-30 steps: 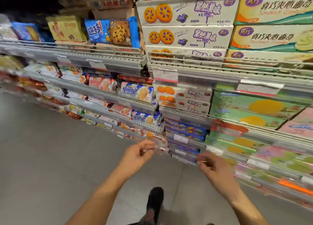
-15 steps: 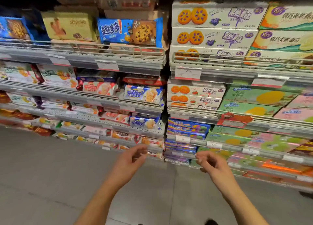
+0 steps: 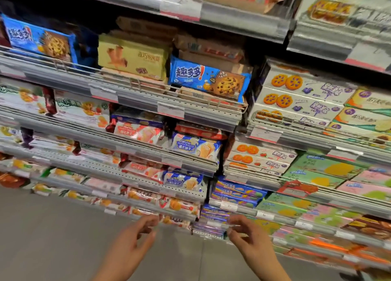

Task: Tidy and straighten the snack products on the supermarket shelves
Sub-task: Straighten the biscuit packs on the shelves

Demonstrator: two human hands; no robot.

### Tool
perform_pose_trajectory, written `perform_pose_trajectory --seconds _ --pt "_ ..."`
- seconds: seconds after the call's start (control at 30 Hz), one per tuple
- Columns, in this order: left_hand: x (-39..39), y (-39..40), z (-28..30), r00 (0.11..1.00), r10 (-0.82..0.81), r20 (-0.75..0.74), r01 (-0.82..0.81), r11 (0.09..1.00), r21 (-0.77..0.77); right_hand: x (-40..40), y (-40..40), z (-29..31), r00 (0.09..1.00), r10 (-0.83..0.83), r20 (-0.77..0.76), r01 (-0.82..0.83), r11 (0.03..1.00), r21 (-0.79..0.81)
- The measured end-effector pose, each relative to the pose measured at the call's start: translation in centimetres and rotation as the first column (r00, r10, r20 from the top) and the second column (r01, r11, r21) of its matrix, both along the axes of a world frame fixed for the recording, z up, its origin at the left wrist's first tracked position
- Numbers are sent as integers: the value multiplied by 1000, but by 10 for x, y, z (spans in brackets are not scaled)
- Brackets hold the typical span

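Snack products fill the tiered gray shelves (image 3: pixel 135 103) ahead of me: a blue chocolate-chip cookie pack (image 3: pixel 208 78) leans on the upper tier, a blue wafer pack (image 3: pixel 195 146) sits lower, and white boxes with orange cookies (image 3: pixel 296 99) are stacked to the right, all well above both hands. My left hand (image 3: pixel 131 241) hangs low before the bottom shelf edge, fingers loosely curled and holding nothing. My right hand (image 3: pixel 250 242) is likewise relaxed and empty, its fingertips just in front of the purple packs (image 3: pixel 213 219) on the lowest tier; contact cannot be confirmed.
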State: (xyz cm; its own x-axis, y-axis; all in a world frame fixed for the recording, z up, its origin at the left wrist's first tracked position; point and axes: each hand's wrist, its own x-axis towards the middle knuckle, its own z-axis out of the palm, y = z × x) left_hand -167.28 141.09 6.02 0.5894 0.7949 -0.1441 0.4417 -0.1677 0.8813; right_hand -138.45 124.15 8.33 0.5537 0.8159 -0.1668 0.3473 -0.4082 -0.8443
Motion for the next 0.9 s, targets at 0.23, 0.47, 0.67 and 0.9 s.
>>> perform_pose_trajectory --seconds 0.23,0.47,0.67,0.9 --pt "-19 38 -12 996 30 -85 -32 999 -23 -11 55 6 1000 19 -5 -19 1000 9" --pt "-15 107 10 983 -2 -183 15 997 70 -7 126 -2 995 -12 -103 17 999 42" --pt "4 193 46 976 4 -219 51 968 244 19 193 13 986 -29 -164 49 992 115" --pt "23 247 56 960 -88 -267 152 961 231 37 243 27 933 -158 -324 222 960 171"
